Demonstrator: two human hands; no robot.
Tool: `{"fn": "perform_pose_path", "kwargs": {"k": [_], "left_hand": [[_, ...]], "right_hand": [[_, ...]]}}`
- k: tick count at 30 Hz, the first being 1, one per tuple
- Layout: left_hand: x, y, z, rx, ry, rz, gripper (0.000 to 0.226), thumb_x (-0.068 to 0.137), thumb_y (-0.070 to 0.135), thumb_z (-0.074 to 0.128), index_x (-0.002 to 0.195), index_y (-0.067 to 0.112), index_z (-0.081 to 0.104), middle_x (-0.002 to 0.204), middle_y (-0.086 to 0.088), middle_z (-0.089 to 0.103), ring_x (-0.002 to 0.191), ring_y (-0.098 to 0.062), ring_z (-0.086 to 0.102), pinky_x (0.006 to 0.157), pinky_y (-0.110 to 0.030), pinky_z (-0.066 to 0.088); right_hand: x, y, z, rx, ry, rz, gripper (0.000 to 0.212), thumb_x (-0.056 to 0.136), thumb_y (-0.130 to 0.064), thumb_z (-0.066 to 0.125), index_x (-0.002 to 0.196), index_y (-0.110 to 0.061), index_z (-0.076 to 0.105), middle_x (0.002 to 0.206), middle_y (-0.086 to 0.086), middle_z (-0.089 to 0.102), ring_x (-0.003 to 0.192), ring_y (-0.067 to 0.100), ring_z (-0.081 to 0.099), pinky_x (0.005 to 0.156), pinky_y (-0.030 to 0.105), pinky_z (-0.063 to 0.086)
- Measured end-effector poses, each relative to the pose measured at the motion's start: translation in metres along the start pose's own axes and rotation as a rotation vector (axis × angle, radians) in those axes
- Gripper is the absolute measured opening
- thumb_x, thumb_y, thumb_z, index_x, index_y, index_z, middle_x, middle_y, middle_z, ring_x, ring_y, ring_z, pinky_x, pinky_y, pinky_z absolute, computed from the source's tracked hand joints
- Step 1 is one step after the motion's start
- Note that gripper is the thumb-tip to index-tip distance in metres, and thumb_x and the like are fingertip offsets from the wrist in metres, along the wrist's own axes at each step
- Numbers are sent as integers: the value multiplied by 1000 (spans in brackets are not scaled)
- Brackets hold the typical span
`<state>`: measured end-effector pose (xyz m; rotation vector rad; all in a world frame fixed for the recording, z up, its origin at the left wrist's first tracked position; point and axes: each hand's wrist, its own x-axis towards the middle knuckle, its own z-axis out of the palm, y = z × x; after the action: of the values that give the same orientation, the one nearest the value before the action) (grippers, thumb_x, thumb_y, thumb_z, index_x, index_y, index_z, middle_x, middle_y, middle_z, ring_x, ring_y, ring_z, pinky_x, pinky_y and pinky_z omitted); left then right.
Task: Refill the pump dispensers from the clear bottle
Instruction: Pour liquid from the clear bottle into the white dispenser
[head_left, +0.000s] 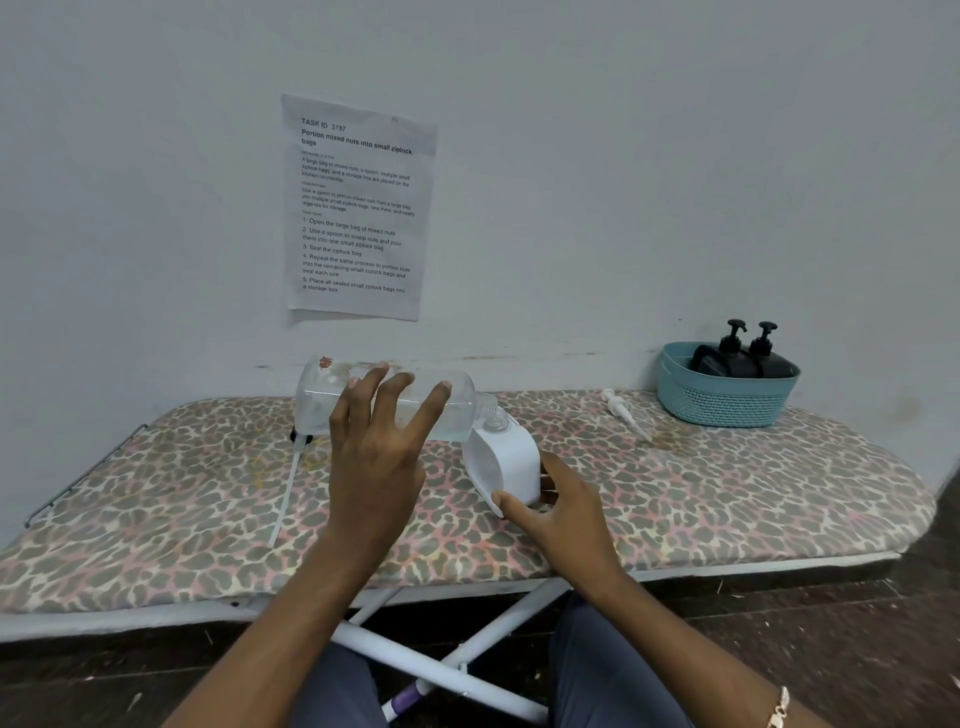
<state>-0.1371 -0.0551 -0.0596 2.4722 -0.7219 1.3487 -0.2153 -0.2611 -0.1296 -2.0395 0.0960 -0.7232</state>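
While the clear bottle (322, 400) is kept on its side above the ironing board (727, 493), it is gripped by the left hand (374, 457), whose fingers (382, 384) are spread wide and laid over its near wall, the tips reaching toward its upper edge. The thumb cannot be told apart with certainty. The left forearm is extended forward and upward from the lower edge of the view, with the back of the hand turned to the camera. The bottle's open neck is pointed to the right and is set just above the uncapped mouth of the white dispenser (506, 462), which rests on the leopard-print cover near the middle of the board and appears to be tipped slightly. That dispenser is clasped low down by the right hand (566, 514): the thumb (506, 503) is pressed against its near lower corner, and the other fingers are curled round its right side, mostly hidden behind it. The right wrist is bent inward and a bracelet is worn on it. A white pump head (621, 410) is laid on the cover to the right, and a black pump with a long tube (293, 467) to the left. Two black pump dispensers (727, 353) are stood in a teal basket (727, 405) at the far right.
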Motion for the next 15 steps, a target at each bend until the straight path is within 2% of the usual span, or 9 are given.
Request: {"fn": "perform_pose_path", "kwargs": {"k": [15], "left_hand": [[0, 0, 0, -7, 14, 3, 90, 60, -22, 63, 139, 21, 66, 135, -18, 60, 138, -42, 47, 115, -52, 30]], "right_hand": [[0, 1, 0, -17, 5, -11, 60, 85, -46, 81, 138, -27, 61, 122, -12, 67, 106, -2, 63, 75, 8, 50]]}}
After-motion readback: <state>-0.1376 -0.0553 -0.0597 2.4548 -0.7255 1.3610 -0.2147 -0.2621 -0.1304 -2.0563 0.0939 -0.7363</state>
